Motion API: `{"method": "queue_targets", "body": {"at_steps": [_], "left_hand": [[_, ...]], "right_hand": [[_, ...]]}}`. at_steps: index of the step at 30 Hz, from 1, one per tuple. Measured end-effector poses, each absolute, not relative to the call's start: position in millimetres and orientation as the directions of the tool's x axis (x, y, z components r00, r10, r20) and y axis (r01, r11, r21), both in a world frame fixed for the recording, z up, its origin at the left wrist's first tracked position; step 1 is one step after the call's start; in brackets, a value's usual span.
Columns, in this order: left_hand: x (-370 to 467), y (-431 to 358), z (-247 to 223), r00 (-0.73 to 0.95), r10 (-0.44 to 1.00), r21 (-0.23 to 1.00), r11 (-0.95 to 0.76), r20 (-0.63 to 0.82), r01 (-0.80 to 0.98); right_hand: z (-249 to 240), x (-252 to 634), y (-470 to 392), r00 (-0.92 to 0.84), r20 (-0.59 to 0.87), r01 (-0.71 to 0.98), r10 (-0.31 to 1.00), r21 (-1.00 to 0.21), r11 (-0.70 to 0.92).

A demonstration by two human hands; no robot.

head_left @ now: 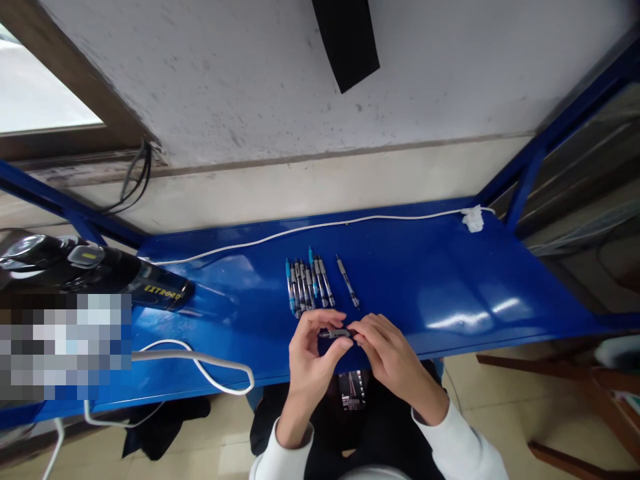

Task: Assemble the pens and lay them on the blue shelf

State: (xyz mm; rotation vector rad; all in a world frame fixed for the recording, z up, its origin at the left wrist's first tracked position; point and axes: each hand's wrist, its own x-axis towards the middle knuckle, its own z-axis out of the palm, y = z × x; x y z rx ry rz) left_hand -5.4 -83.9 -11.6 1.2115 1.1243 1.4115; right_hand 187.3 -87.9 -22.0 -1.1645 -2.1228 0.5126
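Both my hands meet over the front edge of the blue table (440,280). My left hand (311,353) and my right hand (387,350) pinch a small dark pen (336,333) between their fingertips, one hand at each end, the pen lying roughly level. Just beyond my fingers a row of several pens (306,285) with blue and grey caps lies side by side on the table. One more pen (347,282) lies apart to their right.
A black tool with yellow lettering (100,273) lies at the table's left. A white cable (320,227) runs along the back edge, and a thicker grey cord (210,370) loops near the front left. Wooden furniture (575,393) stands on the floor at right.
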Motion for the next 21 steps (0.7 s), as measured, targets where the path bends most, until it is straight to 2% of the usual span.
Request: {"method": "queue_targets", "body": {"at_steps": [2, 4, 10, 16, 21], "left_hand": [[-8.5, -84.4, -9.8, 0.025, 0.992, 0.986, -0.121, 0.125, -0.115], [-9.6, -84.5, -10.0, 0.055, 0.989, 0.983, -0.126, 0.135, -0.136], [-3.4, -84.0, -18.9, -0.170, 0.972, 0.975, -0.184, 0.162, -0.124], [-4.2, -88.0, -28.0, -0.282, 0.954, 0.980, -0.141, 0.098, -0.137], [-4.6, -87.0, -30.8, -0.439, 0.898, 0.950, -0.152, 0.018, -0.273]], "right_hand": [[-22.5, 188.0, -87.8, -0.386, 0.348, 0.588, 0.854, -0.621, 0.519], [-23.2, 188.0, -87.4, -0.388, 0.342, 0.569, 0.856, -0.642, 0.514], [-31.2, 187.8, -88.3, -0.321, 0.353, 0.511, 0.879, -0.717, 0.474], [-27.2, 186.9, -85.3, -0.409, 0.365, 0.602, 0.836, -0.581, 0.548], [-26.4, 184.9, -84.4, -0.357, 0.413, 0.635, 0.838, -0.551, 0.542]]}}
